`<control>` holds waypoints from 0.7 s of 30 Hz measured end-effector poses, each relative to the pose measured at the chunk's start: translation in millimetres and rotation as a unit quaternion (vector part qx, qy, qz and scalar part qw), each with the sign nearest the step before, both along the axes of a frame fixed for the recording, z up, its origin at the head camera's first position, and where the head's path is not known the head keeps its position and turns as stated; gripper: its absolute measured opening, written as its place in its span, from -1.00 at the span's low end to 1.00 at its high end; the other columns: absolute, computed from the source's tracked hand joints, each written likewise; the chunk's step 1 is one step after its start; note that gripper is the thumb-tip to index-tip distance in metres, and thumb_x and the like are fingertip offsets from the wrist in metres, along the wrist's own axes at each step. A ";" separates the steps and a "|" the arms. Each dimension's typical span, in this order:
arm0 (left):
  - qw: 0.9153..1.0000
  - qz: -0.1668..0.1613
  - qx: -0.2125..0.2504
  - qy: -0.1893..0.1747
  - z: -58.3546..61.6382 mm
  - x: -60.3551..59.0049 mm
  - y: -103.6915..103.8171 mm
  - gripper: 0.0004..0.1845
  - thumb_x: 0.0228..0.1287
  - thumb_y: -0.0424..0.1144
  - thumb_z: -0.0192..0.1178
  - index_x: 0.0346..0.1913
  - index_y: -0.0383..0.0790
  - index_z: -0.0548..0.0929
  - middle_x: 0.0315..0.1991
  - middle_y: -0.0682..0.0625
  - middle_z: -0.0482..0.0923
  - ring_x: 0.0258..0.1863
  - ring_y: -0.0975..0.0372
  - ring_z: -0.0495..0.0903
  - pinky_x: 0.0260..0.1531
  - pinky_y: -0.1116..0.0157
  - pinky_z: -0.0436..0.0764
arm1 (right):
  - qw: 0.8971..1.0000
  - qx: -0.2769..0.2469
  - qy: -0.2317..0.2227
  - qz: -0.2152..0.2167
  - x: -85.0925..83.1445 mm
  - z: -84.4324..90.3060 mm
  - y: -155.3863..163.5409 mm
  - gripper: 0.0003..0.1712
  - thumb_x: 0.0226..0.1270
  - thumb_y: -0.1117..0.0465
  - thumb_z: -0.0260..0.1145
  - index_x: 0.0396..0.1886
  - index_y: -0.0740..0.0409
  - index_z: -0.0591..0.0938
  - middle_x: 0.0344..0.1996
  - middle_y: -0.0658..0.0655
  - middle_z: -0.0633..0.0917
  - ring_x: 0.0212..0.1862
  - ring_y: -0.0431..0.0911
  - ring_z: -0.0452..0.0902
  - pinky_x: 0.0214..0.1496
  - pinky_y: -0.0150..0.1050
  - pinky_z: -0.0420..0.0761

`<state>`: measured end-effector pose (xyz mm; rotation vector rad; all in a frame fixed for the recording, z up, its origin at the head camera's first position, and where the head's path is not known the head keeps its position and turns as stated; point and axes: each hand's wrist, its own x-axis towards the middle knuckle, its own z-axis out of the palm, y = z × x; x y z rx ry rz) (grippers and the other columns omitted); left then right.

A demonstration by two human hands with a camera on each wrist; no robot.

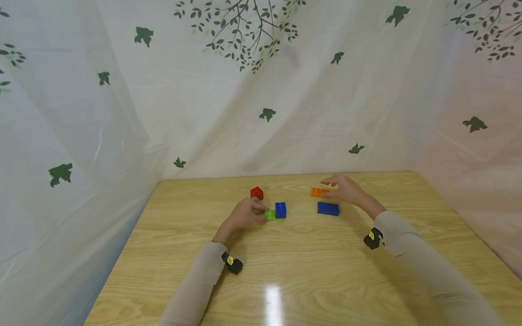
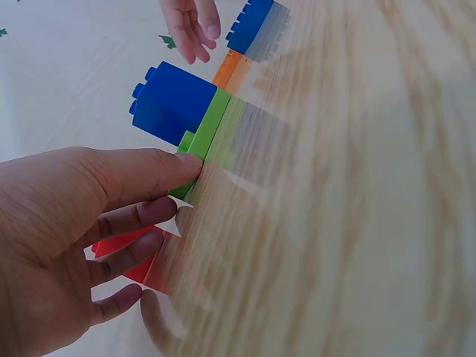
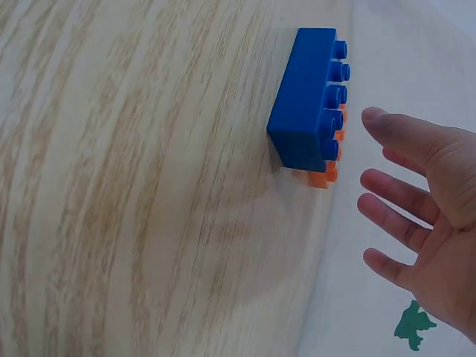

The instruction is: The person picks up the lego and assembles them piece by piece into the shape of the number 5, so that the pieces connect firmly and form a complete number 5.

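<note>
My left hand (image 1: 244,213) pinches the near end of a flat light-green toy building brick (image 2: 213,119) between thumb and index finger. On the green brick's other end stands a blue block (image 1: 280,210), studs up. Behind the left hand's loosely bent fingers sits a red brick (image 1: 256,193), partly covered by them in the left wrist view. My right hand (image 3: 435,190) holds nothing; its fingers are spread and relaxed over the right end of a thin orange brick (image 1: 317,192). In front of that lies a long blue brick (image 3: 303,97), which hides most of the orange one in the right wrist view.
All the bricks rest toward the back of a wooden table (image 1: 302,262). A pale curtain (image 1: 212,113) with leaf and bird prints hangs behind the table and along its sides. Each wrist wears a small black camera.
</note>
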<state>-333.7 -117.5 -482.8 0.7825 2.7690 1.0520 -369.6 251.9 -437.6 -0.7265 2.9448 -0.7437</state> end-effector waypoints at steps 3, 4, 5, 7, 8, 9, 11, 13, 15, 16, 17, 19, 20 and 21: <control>1.000 0.000 -0.001 0.003 -1.0 -0.2 0.0 -0.66 0.14 -0.22 0.52 0.02 -0.12 0.82 -0.06 -0.01 0.72 -0.05 0.16 0.61 -0.09 0.24 0.56 | 1.000 -0.006 -0.005 0.000 -2.7 -3.7 2.9 -0.44 0.33 0.23 0.44 0.25 0.41 0.59 0.17 0.42 0.65 0.11 0.30 0.57 0.19 0.23 0.55; 1.000 0.000 -0.001 0.004 -1.2 -0.2 0.0 -0.66 0.14 -0.22 0.52 0.02 -0.12 0.82 -0.05 -0.01 0.72 -0.05 0.16 0.61 -0.09 0.24 0.56 | 1.000 -0.008 -0.006 0.001 -3.4 -4.9 3.8 -0.45 0.33 0.24 0.44 0.25 0.42 0.59 0.17 0.43 0.65 0.11 0.30 0.57 0.19 0.23 0.55; 1.000 0.000 -0.001 0.004 -1.2 -0.1 0.1 -0.66 0.14 -0.22 0.51 0.02 -0.12 0.82 -0.05 -0.02 0.72 -0.05 0.15 0.61 -0.09 0.24 0.56 | 1.000 -0.009 -0.007 0.001 -4.4 -6.4 4.7 -0.45 0.33 0.25 0.44 0.25 0.42 0.59 0.17 0.44 0.65 0.10 0.31 0.57 0.18 0.23 0.55; 1.000 -0.003 0.000 0.007 -0.9 0.4 0.1 -0.66 0.14 -0.23 0.51 0.01 -0.13 0.82 -0.06 -0.02 0.72 -0.06 0.15 0.60 -0.10 0.24 0.55 | 1.000 -0.010 -0.009 -0.002 -6.8 -9.9 6.7 -0.45 0.32 0.25 0.45 0.24 0.43 0.59 0.16 0.44 0.65 0.10 0.31 0.57 0.19 0.23 0.56; 1.000 -0.004 0.001 0.007 -0.8 0.5 0.2 -0.66 0.14 -0.23 0.51 0.01 -0.13 0.82 -0.06 -0.03 0.71 -0.06 0.15 0.60 -0.11 0.24 0.56 | 1.000 -0.011 -0.011 -0.005 -8.1 -12.0 7.7 -0.44 0.31 0.25 0.45 0.24 0.43 0.59 0.15 0.43 0.66 0.10 0.31 0.57 0.19 0.23 0.56; 1.000 -0.005 0.002 0.005 -0.5 0.7 0.4 -0.66 0.14 -0.23 0.51 0.01 -0.13 0.82 -0.06 -0.03 0.71 -0.07 0.15 0.60 -0.11 0.24 0.55 | 1.000 -0.010 -0.013 -0.009 -9.1 -13.7 8.6 -0.44 0.31 0.25 0.46 0.24 0.42 0.59 0.14 0.43 0.66 0.10 0.31 0.57 0.19 0.23 0.56; 1.000 -0.004 0.004 0.001 0.0 1.2 0.6 -0.66 0.14 -0.23 0.51 0.01 -0.13 0.82 -0.06 -0.03 0.71 -0.07 0.15 0.60 -0.12 0.25 0.55 | 1.000 -0.009 -0.017 -0.018 -10.9 -17.1 9.9 -0.43 0.31 0.22 0.47 0.24 0.40 0.60 0.12 0.42 0.66 0.10 0.31 0.57 0.19 0.22 0.57; 1.000 -0.002 0.004 -0.005 0.3 1.6 0.4 -0.66 0.14 -0.22 0.51 0.02 -0.12 0.82 -0.06 -0.02 0.71 -0.07 0.16 0.59 -0.12 0.26 0.54 | 0.999 -0.007 -0.020 -0.024 -11.9 -19.6 10.6 -0.43 0.31 0.19 0.48 0.24 0.39 0.60 0.11 0.42 0.66 0.10 0.30 0.57 0.18 0.22 0.57; 1.000 0.002 0.003 -0.009 0.3 1.6 0.3 -0.66 0.15 -0.21 0.51 0.02 -0.11 0.82 -0.05 -0.02 0.71 -0.06 0.17 0.59 -0.10 0.25 0.55 | 0.999 -0.007 -0.022 -0.028 -12.3 -21.6 10.9 -0.42 0.30 0.17 0.48 0.24 0.37 0.61 0.11 0.41 0.65 0.09 0.30 0.57 0.18 0.21 0.57; 1.000 0.002 0.003 -0.010 0.3 1.6 0.1 -0.66 0.15 -0.21 0.51 0.02 -0.11 0.82 -0.05 -0.02 0.70 -0.05 0.16 0.59 -0.10 0.25 0.55 | 0.999 -0.008 -0.022 -0.029 -12.5 -22.5 10.9 -0.42 0.30 0.16 0.49 0.24 0.36 0.62 0.11 0.41 0.65 0.09 0.29 0.57 0.17 0.21 0.57; 1.000 0.003 0.002 -0.011 0.3 1.5 0.1 -0.66 0.15 -0.21 0.51 0.02 -0.11 0.82 -0.04 -0.02 0.70 -0.05 0.16 0.59 -0.09 0.25 0.55 | 0.999 -0.009 -0.023 -0.030 -12.7 -23.4 10.8 -0.42 0.30 0.16 0.49 0.24 0.35 0.62 0.11 0.40 0.64 0.09 0.29 0.57 0.17 0.21 0.57; 1.000 0.004 0.003 -0.012 0.4 1.4 -0.1 -0.66 0.15 -0.21 0.51 0.03 -0.10 0.82 -0.04 -0.02 0.70 -0.05 0.16 0.59 -0.09 0.24 0.55 | 0.999 -0.010 -0.023 -0.030 -12.5 -24.8 10.6 -0.42 0.30 0.14 0.49 0.23 0.35 0.62 0.10 0.40 0.64 0.07 0.28 0.56 0.16 0.21 0.57; 1.000 0.005 0.002 -0.012 0.4 1.1 -0.1 -0.66 0.15 -0.21 0.51 0.03 -0.11 0.82 -0.04 -0.02 0.70 -0.05 0.15 0.59 -0.09 0.24 0.55 | 0.999 -0.010 -0.023 -0.029 -12.5 -25.5 10.5 -0.42 0.30 0.13 0.49 0.23 0.35 0.63 0.08 0.40 0.64 0.07 0.27 0.56 0.15 0.21 0.57; 1.000 0.005 0.001 -0.011 0.3 0.8 -0.1 -0.66 0.15 -0.21 0.51 0.03 -0.11 0.82 -0.04 -0.02 0.70 -0.05 0.16 0.59 -0.09 0.24 0.55 | 0.999 -0.011 -0.022 -0.028 -12.5 -26.2 10.3 -0.42 0.30 0.13 0.49 0.23 0.35 0.63 0.07 0.39 0.64 0.06 0.25 0.55 0.15 0.20 0.56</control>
